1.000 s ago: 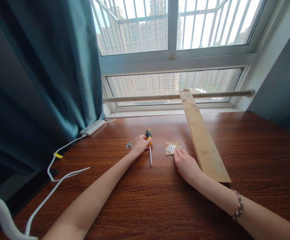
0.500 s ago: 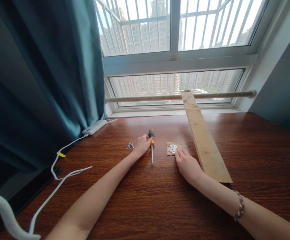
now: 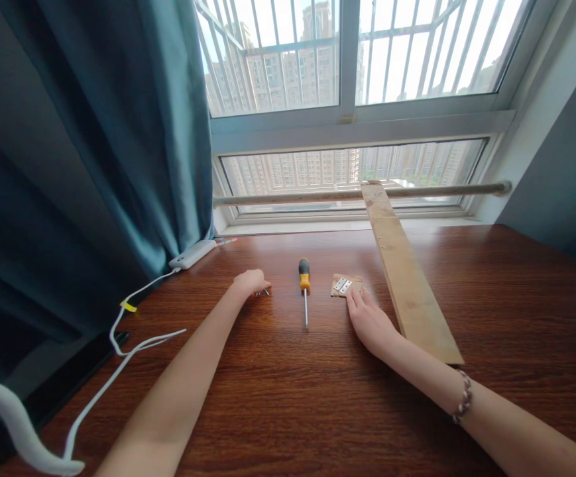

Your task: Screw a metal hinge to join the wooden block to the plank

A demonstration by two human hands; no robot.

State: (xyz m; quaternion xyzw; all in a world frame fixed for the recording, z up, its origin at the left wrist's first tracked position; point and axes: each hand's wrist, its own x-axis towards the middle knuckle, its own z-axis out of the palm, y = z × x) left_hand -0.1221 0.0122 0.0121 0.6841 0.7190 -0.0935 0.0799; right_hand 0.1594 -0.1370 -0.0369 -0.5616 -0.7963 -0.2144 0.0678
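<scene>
"on the brown tabletop (image 3: 278,384), what are the hands doing?"

"the left hand (image 3: 251,282) curls over the screws (image 3: 266,291); whether it pinches one, i can't tell. the right hand (image 3: 370,323) lays its fingertips by the metal hinge (image 3: 342,285) on a flat tan piece (image 3: 356,279); its thumb is hidden, so any grip is unclear."

"doing that well?"

"i'd lift screws singly by fingertip and press gently, so the hinge doesn't skid."

"any containers?"

"none i can see: the screws lie loose, the screwdriver (image 3: 304,281) between the hands."
</scene>
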